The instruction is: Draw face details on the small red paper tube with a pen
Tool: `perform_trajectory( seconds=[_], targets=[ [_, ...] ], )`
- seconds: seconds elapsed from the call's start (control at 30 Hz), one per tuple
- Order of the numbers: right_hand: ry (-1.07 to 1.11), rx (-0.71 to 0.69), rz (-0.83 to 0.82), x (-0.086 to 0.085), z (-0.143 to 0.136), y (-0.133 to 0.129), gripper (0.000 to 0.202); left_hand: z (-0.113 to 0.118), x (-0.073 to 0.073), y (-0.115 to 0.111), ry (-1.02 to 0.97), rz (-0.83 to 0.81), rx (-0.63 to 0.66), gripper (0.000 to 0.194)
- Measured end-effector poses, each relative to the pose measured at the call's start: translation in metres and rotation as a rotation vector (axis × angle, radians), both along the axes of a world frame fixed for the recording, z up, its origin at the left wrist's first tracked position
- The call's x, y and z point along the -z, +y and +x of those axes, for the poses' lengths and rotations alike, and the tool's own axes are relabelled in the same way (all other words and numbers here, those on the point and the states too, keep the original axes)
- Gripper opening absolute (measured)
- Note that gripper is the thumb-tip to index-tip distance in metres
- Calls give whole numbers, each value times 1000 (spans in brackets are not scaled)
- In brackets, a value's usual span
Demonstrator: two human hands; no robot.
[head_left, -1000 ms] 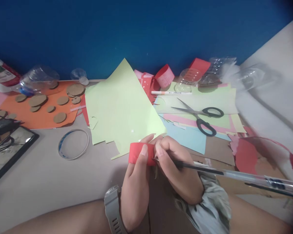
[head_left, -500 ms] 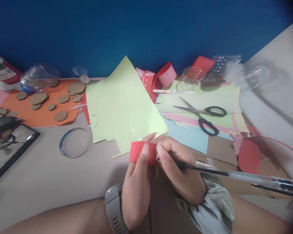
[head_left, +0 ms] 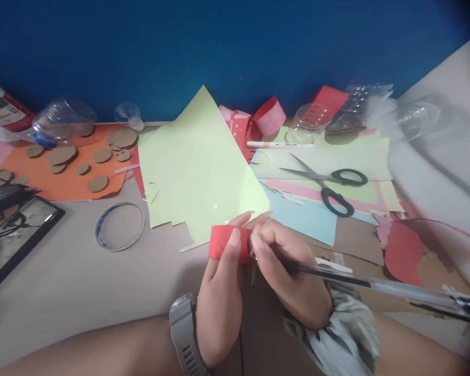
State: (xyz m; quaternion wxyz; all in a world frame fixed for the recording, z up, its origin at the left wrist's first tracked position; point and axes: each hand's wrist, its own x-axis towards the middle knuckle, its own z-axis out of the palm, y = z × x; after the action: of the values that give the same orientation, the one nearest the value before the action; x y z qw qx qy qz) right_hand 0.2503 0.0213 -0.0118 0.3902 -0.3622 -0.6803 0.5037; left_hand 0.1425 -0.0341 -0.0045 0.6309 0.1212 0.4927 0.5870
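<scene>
Head view gives me both hands low in the middle, drawn close together over the near edge of a pale green sheet [head_left: 191, 167]. My attention goes to the small red paper piece [head_left: 221, 241], which sits between the two hands. I see the left hand [head_left: 221, 297], with a grey watch [head_left: 183, 326] at its wrist, holding that piece in a narrow pinch: the thumb lies flat across its front, and the other fingers are mostly hidden behind it. The right hand [head_left: 284, 243] is just beside the paper's right end, thumb and fingers bunched, with a pen [head_left: 332, 275] gripped in it. I can follow the pen's shaft slanting away to the right, while its tip end comes out by the paper's lower right corner; I cannot tell whether it touches.

Around them on the table [head_left: 82, 292], I find a tape ring [head_left: 143, 224] to the left, well apart from the left hand, and scissors [head_left: 321, 181] with parted blades beyond the right hand, lying on layered papers. A white marker [head_left: 280, 144] rests farther back, near the blade tips.
</scene>
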Motion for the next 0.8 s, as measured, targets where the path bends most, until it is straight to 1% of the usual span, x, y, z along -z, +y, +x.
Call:
perform_trajectory(
  seconds=[0.13,0.3,0.43,0.5,0.63,0.8],
  targets=[
    [41,-7,-32,-2,-1,2,42,1,-3,2,-74,-1,-14,37],
    [78,27,-38,0,3,-3,42,2,-7,5,-153,1,-45,32],
    [11,64,3,1,6,-8,40,2,-8,4,-233,-26,-70,32],
    [-30,56,19,0,5,-8,39,1,-6,3,-197,-37,-57,36],
    [-46,63,25,-3,1,-5,35,0,0,-1,-58,-18,-18,41],
    [-60,69,5,0,0,-4,34,0,1,-1,-56,-20,-11,44]
  ],
)
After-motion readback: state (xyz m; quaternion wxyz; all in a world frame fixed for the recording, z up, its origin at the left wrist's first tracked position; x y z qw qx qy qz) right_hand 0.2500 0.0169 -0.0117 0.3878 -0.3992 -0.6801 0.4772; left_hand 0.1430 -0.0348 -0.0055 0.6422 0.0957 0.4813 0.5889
